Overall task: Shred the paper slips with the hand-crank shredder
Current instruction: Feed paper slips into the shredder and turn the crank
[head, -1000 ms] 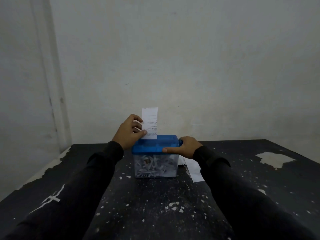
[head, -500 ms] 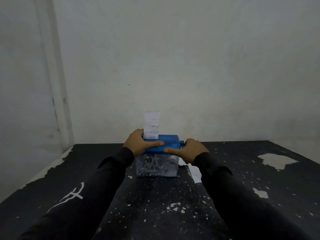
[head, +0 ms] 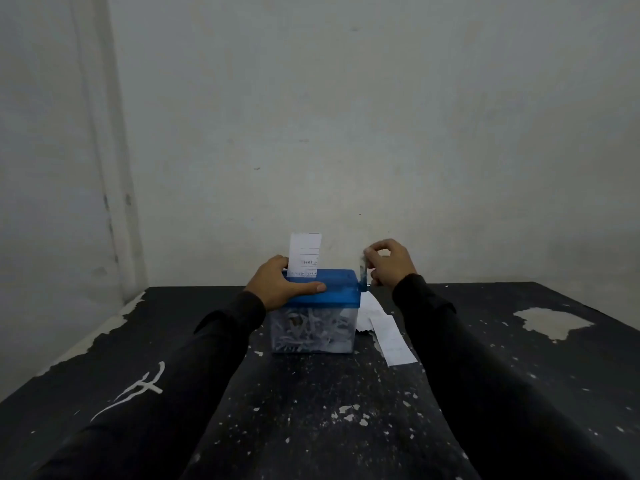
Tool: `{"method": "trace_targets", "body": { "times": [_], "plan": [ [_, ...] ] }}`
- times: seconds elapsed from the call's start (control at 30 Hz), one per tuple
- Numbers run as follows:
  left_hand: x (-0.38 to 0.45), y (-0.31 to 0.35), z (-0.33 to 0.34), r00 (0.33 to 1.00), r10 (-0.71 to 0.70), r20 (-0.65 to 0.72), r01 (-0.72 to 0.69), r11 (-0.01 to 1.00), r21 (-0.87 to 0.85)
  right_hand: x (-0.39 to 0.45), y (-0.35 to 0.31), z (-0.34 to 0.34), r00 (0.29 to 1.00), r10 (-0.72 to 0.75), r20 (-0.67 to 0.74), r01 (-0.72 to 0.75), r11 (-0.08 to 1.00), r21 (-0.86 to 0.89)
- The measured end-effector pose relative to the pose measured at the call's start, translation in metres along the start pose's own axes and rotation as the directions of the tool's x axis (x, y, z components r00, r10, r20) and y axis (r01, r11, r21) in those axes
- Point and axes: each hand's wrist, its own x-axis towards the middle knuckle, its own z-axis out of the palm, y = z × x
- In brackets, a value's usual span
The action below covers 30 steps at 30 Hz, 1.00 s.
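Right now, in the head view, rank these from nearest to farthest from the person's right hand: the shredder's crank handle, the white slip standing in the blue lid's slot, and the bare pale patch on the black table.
1. Crank handle: gripped by the right hand, at the shredder's right end.
2. Standing white slip: to the left, in the blue lid.
3. Pale patch: far right on the table.

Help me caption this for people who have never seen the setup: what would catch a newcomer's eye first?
The blue-lidded shredder stands mid-table, its clear bin packed with white shreds, and a paper slip stands upright in its slot. The left hand holds the lid, while the right hand grips the crank on the shredder's right. More slips lie on the black table beside it.
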Motion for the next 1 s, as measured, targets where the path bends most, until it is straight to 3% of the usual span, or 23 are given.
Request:
{"method": "trace_targets", "body": {
  "times": [0.07,0.23,0.37,0.5,0.7,1.0],
  "plan": [
    [0.000,0.000,0.000,1.000,-0.004,-0.006,0.004,1.000,0.008,0.010,0.016,0.004,1.000,-0.011,-0.024,0.007,0.988,-0.154],
    [-0.002,-0.001,0.001,1.000,0.015,-0.010,-0.015,1.000,0.003,0.002,0.067,0.011,0.991,0.133,0.029,-0.115,0.930,-0.350],
    [-0.004,0.003,0.000,1.000,0.012,-0.014,-0.012,1.000,0.009,-0.023,0.090,0.001,0.996,0.065,0.055,-0.035,0.900,-0.434],
    [-0.003,0.005,0.001,1.000,0.001,-0.021,0.000,0.999,0.037,-0.050,0.092,-0.004,0.998,-0.032,0.045,0.046,0.931,-0.362],
    [-0.001,0.002,-0.001,1.000,-0.016,-0.006,0.016,0.998,0.067,-0.068,0.056,-0.005,0.965,-0.260,0.019,0.261,0.965,-0.032],
    [0.000,0.001,0.000,1.000,-0.031,-0.004,0.031,0.997,0.066,-0.005,0.017,-0.005,0.949,-0.316,0.001,0.307,0.920,-0.244]
  ]
}}
